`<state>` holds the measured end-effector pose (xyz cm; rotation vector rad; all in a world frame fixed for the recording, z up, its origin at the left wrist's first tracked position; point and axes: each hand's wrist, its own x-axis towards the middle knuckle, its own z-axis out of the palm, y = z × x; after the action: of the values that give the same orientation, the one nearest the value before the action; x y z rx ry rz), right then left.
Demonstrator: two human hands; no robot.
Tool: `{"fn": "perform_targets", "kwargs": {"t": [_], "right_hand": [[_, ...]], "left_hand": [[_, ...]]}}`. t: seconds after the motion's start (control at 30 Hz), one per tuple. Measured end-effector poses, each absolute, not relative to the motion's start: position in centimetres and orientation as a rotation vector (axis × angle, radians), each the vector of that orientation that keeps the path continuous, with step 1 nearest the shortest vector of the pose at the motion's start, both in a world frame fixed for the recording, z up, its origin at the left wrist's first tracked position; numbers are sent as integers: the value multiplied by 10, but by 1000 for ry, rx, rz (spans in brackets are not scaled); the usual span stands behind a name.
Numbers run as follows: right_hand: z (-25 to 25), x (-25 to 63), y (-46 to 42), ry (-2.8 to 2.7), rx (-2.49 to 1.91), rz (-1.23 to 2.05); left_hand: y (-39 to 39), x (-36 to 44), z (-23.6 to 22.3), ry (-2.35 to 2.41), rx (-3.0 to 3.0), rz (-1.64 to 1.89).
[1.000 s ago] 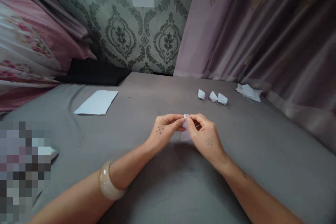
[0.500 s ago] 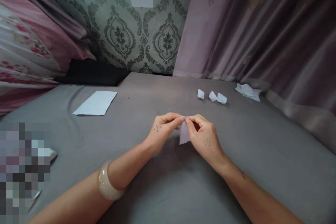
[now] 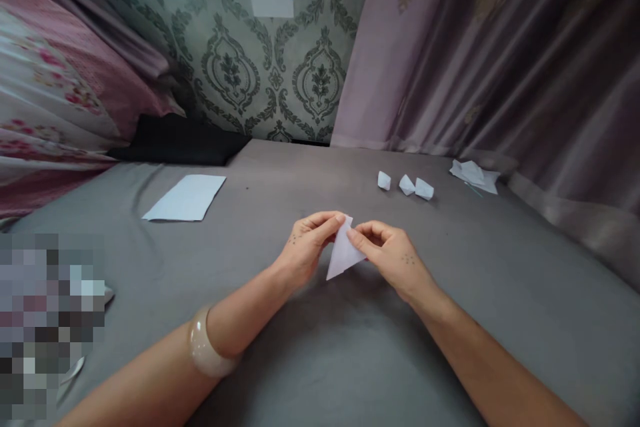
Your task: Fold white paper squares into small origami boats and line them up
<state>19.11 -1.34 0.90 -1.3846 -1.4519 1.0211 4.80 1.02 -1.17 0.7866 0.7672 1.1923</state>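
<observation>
In the head view, the person's left hand (image 3: 306, 247) and right hand (image 3: 391, 255) sit close together, low in the middle of the picture, with a folded triangle of thin pale lilac paper (image 3: 343, 252) between them. The left thumb and fingertips pinch the paper near its upper tip, and the right fingertips press on its right edge, so both hands are closed on it. The triangle is held just above a grey fabric-covered surface (image 3: 500, 293), with its lower point toward the person and apparently not touching.

The paper looks very light, soft and easy to crease, so it would likely bend under any firm grip; a light pinch at its corners or along a folded edge seems the safest hold.

A glossy cream bangle (image 3: 207, 343) circles the left forearm. Farther ahead lie three small folded white paper pieces (image 3: 407, 185) in a loose row, a heap of white paper scraps (image 3: 473, 177) and a flat rectangular pale blue paper sheet (image 3: 186, 198). Behind these are a black cushion (image 3: 180, 147), a green damask-patterned cloth (image 3: 300, 60) and a mauve curtain (image 3: 500, 60). A pixelated patch (image 3: 47, 320) hides the lower left.
</observation>
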Motion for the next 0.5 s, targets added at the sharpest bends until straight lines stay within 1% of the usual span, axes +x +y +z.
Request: {"fn": "perform_targets", "kwargs": {"t": [0.17,0.23,0.5], "right_hand": [[12,192,-12,-1289,-1210,1293],[11,191,-12,-1264,-1186,1347],[6,188,-14,-1303,-1236,1134]], "left_hand": [[8,48,-13,733,902,1165],[7,48,-15,744,948,1166],[7,48,-14,775,961,1174]]}}
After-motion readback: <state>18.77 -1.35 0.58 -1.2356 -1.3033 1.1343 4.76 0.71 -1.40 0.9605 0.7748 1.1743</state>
